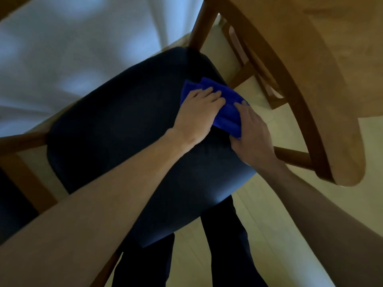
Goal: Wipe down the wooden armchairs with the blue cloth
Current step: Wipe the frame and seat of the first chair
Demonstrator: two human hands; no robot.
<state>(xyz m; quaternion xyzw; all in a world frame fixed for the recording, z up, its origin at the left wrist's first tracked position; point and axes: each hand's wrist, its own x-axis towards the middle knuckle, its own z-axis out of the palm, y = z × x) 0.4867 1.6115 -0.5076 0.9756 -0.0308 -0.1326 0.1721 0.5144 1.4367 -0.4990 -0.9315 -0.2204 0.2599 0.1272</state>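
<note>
One cloth [224, 108], bunched, on the dark seat [116, 129] near its right rear edge. Long axis from upper left to lower right, roughly along that edge. Left hand [200, 112] flat on top, fingers straight, pressing. Right hand [251, 133] at the lower right end, fingers curled around the fold, gripping it. Both touching the cloth; neither clearly nearer. One armchair [306, 112] under the hands, part of a second [24, 183] at left. Probably wood frame still to wipe.
</note>
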